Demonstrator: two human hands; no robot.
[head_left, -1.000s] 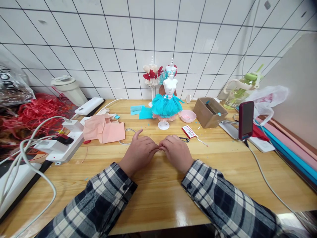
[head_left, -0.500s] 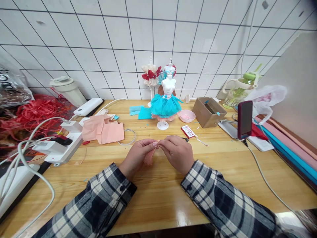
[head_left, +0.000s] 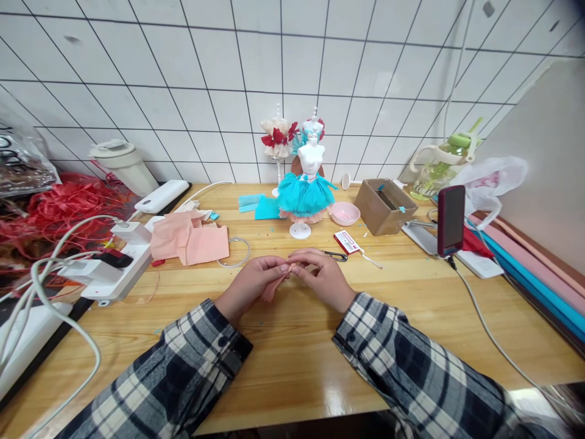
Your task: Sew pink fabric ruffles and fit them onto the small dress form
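Between my two hands is a small gathered piece of peach crepe paper point(head_left: 273, 289), its loose end hanging down to the left. My left hand point(head_left: 252, 281) pinches it between thumb and fingers. The fingertips of my right hand point(head_left: 323, 278) are closed on its gathered top, close to the left thumb. Beyond the hands stands a small white mannequin point(head_left: 311, 156) with a turquoise ruffled skirt point(head_left: 305, 196) over a peach layer. Scissors point(head_left: 337, 256) lie just past my right hand, partly hidden by it. Peach paper sheets point(head_left: 205, 245) lie to the left.
A wire loop point(head_left: 247, 251), a pink bowl point(head_left: 345, 213), a cardboard box point(head_left: 386, 210) and a red-and-white packet point(head_left: 347, 241) sit on the table point(head_left: 292, 378). A phone point(head_left: 450, 219) stands upright at right. A power strip point(head_left: 121, 268) with cables lies at left.
The peach paper's loose end has swung left and up. My right fingers have shifted and loosened slightly around the gathered top, exposing more of the scissors.
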